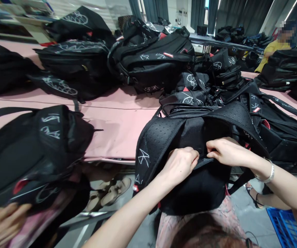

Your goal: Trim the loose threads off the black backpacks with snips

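Observation:
A black backpack [195, 193] rests at the table's near edge in front of me, its padded straps arching up and white scribbled markings on one strap. My left hand [180, 163] is closed, fingers pinched on the fabric edge across the middle of the backpack. Just to its right, my right hand [223, 151] pinches the same area, with a bracelet [269, 172] on the wrist. A narrow gap separates the two hands. Whatever small part lies between the fingertips is hidden.
Another person's hand [7, 220] touches a black backpack [50, 148] at left. Several more black bags [150, 65] lie along the pink table [112, 131]. A person in yellow [269, 51] is at the far right. A blue crate [285, 227] stands on the floor.

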Available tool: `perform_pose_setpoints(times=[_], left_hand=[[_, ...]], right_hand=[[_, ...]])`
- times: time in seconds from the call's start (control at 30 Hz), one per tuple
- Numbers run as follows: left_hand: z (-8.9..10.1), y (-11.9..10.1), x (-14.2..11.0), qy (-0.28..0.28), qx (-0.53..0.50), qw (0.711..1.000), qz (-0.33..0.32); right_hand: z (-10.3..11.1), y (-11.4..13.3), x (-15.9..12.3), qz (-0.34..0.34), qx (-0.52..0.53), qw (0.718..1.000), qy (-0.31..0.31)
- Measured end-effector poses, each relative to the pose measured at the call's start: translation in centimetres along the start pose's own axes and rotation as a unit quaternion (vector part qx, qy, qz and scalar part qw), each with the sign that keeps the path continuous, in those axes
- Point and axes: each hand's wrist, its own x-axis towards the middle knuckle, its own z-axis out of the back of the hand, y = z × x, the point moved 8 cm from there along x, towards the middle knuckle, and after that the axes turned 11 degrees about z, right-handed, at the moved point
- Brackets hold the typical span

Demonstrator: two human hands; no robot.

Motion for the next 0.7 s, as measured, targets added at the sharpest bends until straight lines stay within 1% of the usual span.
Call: perform_pose_setpoints(times=[0.07,0.13,0.17,0.2,0.27,0.33,0.4,0.47,0.5,0.53,0.6,0.63,0.7], left_hand=[[1.4,0.3,-0.7,-0.086,-0.047,0.995,0.005],[2.9,0.9,-1.9,-0.172,-0.102,0.980,0.014],[3.3,1.1,-2.5,-0.195,-0.124,0.973,0.016],[3.6,1.4,-3.0,-0.204,-0.139,0.969,0.018],[3.8,1.9,-3.3,-0.198,-0.149,0.968,0.035],[3.8,2.8,-3.0,-0.171,-0.156,0.970,0.074],[3.2,3.6,-2.2,-0.110,-0.159,0.975,0.111],[2.5,4.0,-1.5,-0.044,-0.145,0.980,0.126],[2.3,4.1,-1.2,-0.025,-0.131,0.983,0.127],[2.2,4.1,-1.0,-0.017,-0.115,0.985,0.125],[2.1,4.1,-0.7,-0.020,-0.093,0.988,0.118],[2.0,4.0,-0.6,-0.026,-0.086,0.990,0.113],[1.7,3.7,-0.5,-0.036,-0.072,0.991,0.103]], right_hand=[[0.1,-0.6,-0.2,-0.012,0.009,1.000,-0.022],[0.3,-1.2,-0.5,-0.026,0.020,0.999,-0.043],[0.3,-1.5,-0.6,-0.031,0.024,0.998,-0.048],[0.3,-1.7,-0.6,-0.032,0.027,0.998,-0.050],[0.4,-1.8,-0.5,-0.026,0.031,0.998,-0.048],[0.5,-1.5,-0.3,-0.012,0.030,0.999,-0.044],[0.5,-1.0,-0.1,0.005,0.027,0.999,-0.039],[0.4,-0.5,0.0,0.022,0.028,0.999,-0.033],[0.3,-0.4,0.0,0.030,0.029,0.999,-0.030],[0.1,-0.3,0.0,0.037,0.032,0.998,-0.027],[0.0,-0.2,-0.1,0.045,0.035,0.998,-0.026],[0.0,-0.2,-0.2,0.049,0.032,0.998,-0.033],[0.4,-0.2,-0.1,0.061,0.015,0.996,-0.066]])
